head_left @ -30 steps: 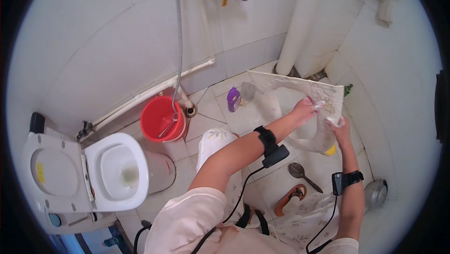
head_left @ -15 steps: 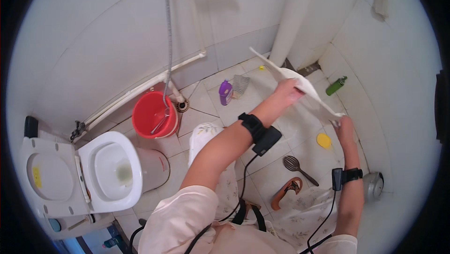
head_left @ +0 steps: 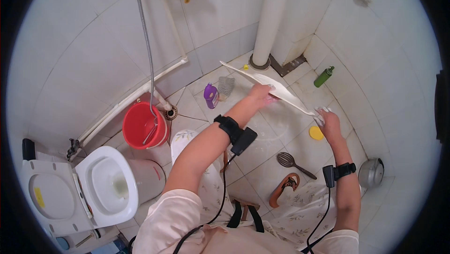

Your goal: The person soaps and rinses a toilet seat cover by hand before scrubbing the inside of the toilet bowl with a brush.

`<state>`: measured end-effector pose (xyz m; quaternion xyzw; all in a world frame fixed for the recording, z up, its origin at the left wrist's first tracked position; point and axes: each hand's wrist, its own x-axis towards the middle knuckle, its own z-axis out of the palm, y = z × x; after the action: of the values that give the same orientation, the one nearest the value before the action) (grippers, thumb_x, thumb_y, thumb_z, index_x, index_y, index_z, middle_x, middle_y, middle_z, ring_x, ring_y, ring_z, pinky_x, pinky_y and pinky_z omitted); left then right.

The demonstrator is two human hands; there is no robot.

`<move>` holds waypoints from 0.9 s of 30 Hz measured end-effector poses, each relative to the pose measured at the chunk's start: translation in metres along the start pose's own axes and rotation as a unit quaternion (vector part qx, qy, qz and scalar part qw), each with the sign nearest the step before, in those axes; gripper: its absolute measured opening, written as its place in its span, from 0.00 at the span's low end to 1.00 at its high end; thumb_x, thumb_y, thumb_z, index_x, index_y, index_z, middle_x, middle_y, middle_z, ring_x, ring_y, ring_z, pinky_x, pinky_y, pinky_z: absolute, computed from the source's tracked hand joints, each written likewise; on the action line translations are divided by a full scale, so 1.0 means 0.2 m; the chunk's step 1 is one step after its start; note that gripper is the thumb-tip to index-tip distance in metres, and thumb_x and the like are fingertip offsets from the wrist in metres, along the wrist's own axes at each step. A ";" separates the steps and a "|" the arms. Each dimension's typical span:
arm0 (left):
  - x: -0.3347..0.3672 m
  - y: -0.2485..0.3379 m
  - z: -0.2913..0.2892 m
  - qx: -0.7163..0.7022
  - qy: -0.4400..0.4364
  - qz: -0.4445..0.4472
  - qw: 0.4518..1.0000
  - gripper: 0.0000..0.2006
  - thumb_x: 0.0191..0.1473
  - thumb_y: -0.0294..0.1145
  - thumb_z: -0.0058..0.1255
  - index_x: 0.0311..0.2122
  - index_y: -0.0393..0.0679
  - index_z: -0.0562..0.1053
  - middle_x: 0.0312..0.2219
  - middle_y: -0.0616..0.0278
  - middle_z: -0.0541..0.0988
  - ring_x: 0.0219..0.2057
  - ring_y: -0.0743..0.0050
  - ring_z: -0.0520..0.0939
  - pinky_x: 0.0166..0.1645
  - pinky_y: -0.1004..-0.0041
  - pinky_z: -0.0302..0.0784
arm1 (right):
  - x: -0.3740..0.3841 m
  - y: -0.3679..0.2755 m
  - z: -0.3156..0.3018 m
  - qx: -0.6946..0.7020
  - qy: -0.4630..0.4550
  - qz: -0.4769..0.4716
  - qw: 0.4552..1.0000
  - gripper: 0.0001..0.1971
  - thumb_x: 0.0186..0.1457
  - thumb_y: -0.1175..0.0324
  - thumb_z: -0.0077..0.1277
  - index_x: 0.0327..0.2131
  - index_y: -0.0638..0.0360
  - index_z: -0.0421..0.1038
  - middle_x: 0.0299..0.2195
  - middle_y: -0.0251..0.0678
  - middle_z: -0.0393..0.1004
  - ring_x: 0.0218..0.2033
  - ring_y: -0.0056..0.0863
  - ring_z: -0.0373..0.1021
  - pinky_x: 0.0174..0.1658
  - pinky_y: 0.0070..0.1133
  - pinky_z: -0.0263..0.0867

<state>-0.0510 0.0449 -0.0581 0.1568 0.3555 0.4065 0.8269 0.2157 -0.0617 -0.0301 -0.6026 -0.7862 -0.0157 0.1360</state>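
Observation:
My left hand [head_left: 263, 96] grips the middle of a thin, pale, flat piece [head_left: 283, 95], maybe a board, which is tilted and seen almost edge-on, so its kind is unclear. At the piece's lower right end is my right hand [head_left: 329, 121], its fingers apart, with white that looks like suds on the fingertips. Whether they touch the edge is hard to tell. Below the hands on the tiles lie a yellow round lid [head_left: 316, 133], a dark slotted spatula [head_left: 295, 164] and a brown curved piece with a dark pattern [head_left: 284, 189].
A purple bottle [head_left: 211, 95] stands by a grey patterned cloth [head_left: 226, 86]. A green bottle [head_left: 324, 76] is near the right wall. To the left are a red bucket [head_left: 140, 134] and an open toilet [head_left: 110, 183]. A metal pot [head_left: 371, 173] sits at right; a white pipe [head_left: 272, 15] rises behind.
The view has shifted, so most things appear further left. The pale piece is now seen more edge-on. My right hand's fingers have loosened from its end.

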 end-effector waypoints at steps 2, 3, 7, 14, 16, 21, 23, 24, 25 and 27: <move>0.08 0.08 -0.07 0.040 -0.007 -0.009 0.999 0.14 0.50 0.21 0.39 0.43 0.32 0.60 0.40 0.47 0.69 0.40 0.53 0.73 0.44 0.58 0.72 | 0.00 0.01 0.00 -0.004 0.026 -0.044 0.999 0.14 0.42 0.68 0.51 0.35 0.56 0.69 0.30 0.42 0.70 0.30 0.41 0.67 0.35 0.31 0.63; 0.14 0.14 -0.12 0.031 -0.019 -0.036 0.999 0.14 0.49 0.20 0.38 0.43 0.31 0.60 0.40 0.46 0.69 0.40 0.51 0.73 0.45 0.56 0.71 | 0.00 0.00 0.00 -0.002 0.027 -0.040 0.999 0.14 0.42 0.68 0.51 0.35 0.56 0.69 0.30 0.42 0.70 0.30 0.41 0.67 0.35 0.31 0.63; 0.21 0.37 -0.07 0.113 0.045 -0.064 0.990 0.14 0.48 0.18 0.38 0.43 0.31 0.60 0.40 0.45 0.68 0.40 0.51 0.73 0.43 0.57 0.73 | -0.05 0.02 -0.05 0.030 -0.040 0.005 0.999 0.14 0.42 0.68 0.50 0.36 0.58 0.68 0.31 0.42 0.70 0.31 0.41 0.66 0.35 0.31 0.63; 0.45 0.76 -0.57 0.383 0.154 0.061 0.909 0.09 0.42 0.22 0.49 0.32 0.36 0.67 0.22 0.55 0.73 0.19 0.64 0.75 0.15 0.69 0.68 | -0.06 0.04 -0.06 0.018 -0.076 0.015 0.997 0.13 0.44 0.67 0.48 0.35 0.58 0.67 0.31 0.41 0.69 0.31 0.41 0.66 0.35 0.31 0.62; 0.46 0.86 -0.71 0.486 0.237 0.066 0.839 0.07 0.40 0.26 0.54 0.25 0.37 0.68 0.16 0.60 0.70 0.14 0.71 0.70 0.12 0.73 0.58 | -0.06 0.07 -0.03 0.019 -0.071 0.016 0.997 0.13 0.44 0.67 0.49 0.35 0.58 0.67 0.31 0.41 0.69 0.31 0.41 0.66 0.34 0.31 0.62; 0.50 0.93 -0.81 0.568 0.211 0.049 0.794 0.07 0.40 0.29 0.55 0.24 0.40 0.70 0.14 0.64 0.69 0.12 0.76 0.66 0.14 0.77 0.59 | -0.11 0.13 0.00 0.026 -0.094 0.039 0.994 0.13 0.43 0.65 0.49 0.35 0.58 0.67 0.29 0.41 0.70 0.29 0.42 0.66 0.33 0.32 0.62; 0.51 0.95 -0.78 0.585 0.195 0.037 0.786 0.07 0.42 0.27 0.53 0.29 0.41 0.71 0.18 0.63 0.71 0.15 0.73 0.70 0.17 0.75 0.65 | -0.13 0.15 0.02 0.012 -0.109 0.057 0.992 0.13 0.44 0.65 0.49 0.35 0.57 0.67 0.28 0.42 0.70 0.28 0.42 0.66 0.32 0.32 0.62; 0.50 1.01 -0.84 0.548 0.204 0.068 0.808 0.08 0.42 0.26 0.51 0.31 0.41 0.71 0.20 0.62 0.72 0.19 0.72 0.73 0.20 0.73 0.68 | -0.12 0.15 0.02 0.016 -0.109 0.056 0.992 0.13 0.44 0.65 0.49 0.35 0.57 0.67 0.28 0.42 0.70 0.28 0.42 0.66 0.32 0.32 0.62; 0.51 1.08 -0.89 0.510 0.212 0.100 0.828 0.09 0.42 0.24 0.49 0.34 0.41 0.71 0.22 0.61 0.73 0.22 0.70 0.75 0.22 0.71 0.71 | -0.11 0.14 0.03 0.029 -0.095 0.048 0.994 0.13 0.44 0.65 0.49 0.35 0.57 0.67 0.28 0.42 0.70 0.29 0.42 0.66 0.32 0.32 0.62; 0.52 1.15 -0.99 0.558 0.274 0.103 0.777 0.13 0.41 0.22 0.45 0.37 0.38 0.70 0.29 0.53 0.75 0.31 0.60 0.77 0.31 0.65 0.74 | -0.08 0.12 0.05 0.051 -0.076 0.034 0.995 0.13 0.44 0.65 0.49 0.35 0.57 0.67 0.28 0.43 0.70 0.29 0.42 0.66 0.32 0.32 0.62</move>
<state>-0.2782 0.2628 -0.1173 0.5079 0.7136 0.2453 0.4155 0.2399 -0.0689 -0.0470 -0.6204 -0.7734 0.0749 0.1068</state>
